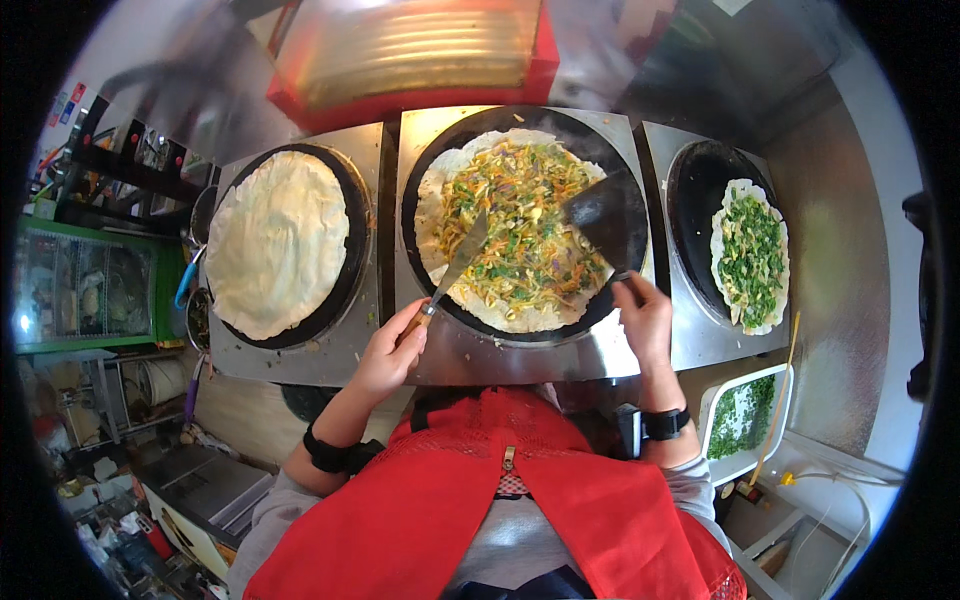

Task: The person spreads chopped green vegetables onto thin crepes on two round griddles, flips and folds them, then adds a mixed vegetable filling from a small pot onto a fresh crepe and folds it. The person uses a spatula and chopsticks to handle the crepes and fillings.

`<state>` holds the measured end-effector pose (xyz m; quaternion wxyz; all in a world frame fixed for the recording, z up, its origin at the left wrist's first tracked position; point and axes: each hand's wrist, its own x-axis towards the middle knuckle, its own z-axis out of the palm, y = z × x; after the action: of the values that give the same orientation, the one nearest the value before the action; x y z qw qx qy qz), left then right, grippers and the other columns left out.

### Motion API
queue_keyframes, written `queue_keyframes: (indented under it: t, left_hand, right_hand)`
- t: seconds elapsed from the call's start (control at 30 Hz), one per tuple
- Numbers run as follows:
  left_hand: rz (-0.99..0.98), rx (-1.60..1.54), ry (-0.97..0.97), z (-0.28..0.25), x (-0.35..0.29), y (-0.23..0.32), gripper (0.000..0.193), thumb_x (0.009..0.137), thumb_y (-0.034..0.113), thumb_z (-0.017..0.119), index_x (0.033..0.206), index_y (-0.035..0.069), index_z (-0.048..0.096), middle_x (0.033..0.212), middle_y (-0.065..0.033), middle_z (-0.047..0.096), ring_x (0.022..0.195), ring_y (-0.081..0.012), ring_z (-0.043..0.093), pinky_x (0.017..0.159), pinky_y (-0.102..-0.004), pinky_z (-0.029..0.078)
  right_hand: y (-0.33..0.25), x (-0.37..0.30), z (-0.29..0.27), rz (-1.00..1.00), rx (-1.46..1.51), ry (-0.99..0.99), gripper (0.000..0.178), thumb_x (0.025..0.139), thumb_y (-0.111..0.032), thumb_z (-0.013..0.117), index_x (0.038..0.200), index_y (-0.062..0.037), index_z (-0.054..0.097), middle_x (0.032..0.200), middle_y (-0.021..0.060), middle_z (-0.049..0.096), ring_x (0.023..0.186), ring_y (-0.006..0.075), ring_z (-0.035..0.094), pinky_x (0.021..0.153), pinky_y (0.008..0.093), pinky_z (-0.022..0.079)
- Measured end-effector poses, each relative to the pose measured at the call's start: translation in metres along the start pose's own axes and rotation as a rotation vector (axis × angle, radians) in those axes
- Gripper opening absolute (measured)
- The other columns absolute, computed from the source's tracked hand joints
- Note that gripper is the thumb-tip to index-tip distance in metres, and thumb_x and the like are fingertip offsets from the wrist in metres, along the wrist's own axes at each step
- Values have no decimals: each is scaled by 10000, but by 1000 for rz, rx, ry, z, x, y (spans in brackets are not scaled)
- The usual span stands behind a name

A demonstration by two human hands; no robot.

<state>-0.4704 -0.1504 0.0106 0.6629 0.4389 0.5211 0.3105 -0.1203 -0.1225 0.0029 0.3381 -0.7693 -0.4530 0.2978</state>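
My left hand [388, 355] is closed round the wooden handle of a spatula with a long tapering metal blade [462, 252], its tip over the filling. My right hand [645, 320] grips a wide dark scraper [603, 218], whose blade lies over the right part of the same food. Beneath both tools, a large thin pancake [430, 215] is spread with chopped vegetables and egg [520, 200], orange, green, yellow and purple. It rests on the round black middle griddle [540, 115]. The scraper hides part of the filling and the pancake's right edge.
On the left griddle [352, 285] lies a plain pale pancake [278, 240]. The right griddle [692, 215] carries a folded flatbread [750, 255] topped with greens. A white tub [708, 425] of chopped greens stands below right. Ladles with blue [187, 280] and purple [191, 400] handles hang at left.
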Motion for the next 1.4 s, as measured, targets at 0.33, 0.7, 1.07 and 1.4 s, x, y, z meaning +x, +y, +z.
queue_keyframes:
  t: [0.33, 0.7, 1.07, 1.4]
  left_hand:
    - [47, -147, 169, -5, 12, -1, 442, 991, 127, 468, 1413, 45, 368, 773, 31, 450, 582, -22, 366, 494, -175, 315]
    - [194, 204, 235, -3, 46, -5, 415, 975, 137, 493, 1370, 28, 426, 892, -42, 581, 734, -106, 532, 650, -255, 441]
    - [333, 757, 306, -15, 67, 33, 401, 935, 165, 522, 1292, -14, 480, 1125, -266, 601, 1013, -417, 590, 851, -418, 477]
    - [257, 563, 250, -1, 87, 25, 429, 953, 155, 519, 1344, -5, 444, 964, -173, 650, 813, -185, 619, 734, -292, 477]
  right_hand:
    - [-3, -28, 5, -27, -9, -289, 290, 842, -111, 672, 1083, 48, 649, 803, 157, 694, 712, 129, 641, 653, 280, 508]
    - [-44, 33, 38, -231, -46, -155, 267, 829, -192, 675, 992, 20, 674, 776, 204, 676, 679, 249, 674, 629, 338, 513]
    - [-7, 4, -41, -318, -296, -13, 220, 833, -92, 652, 1023, 18, 645, 732, 217, 635, 647, 333, 644, 605, 333, 498]
    - [-21, 27, -1, -40, 118, -80, 204, 887, -147, 621, 932, 51, 644, 646, 78, 619, 562, 114, 529, 528, 281, 429]
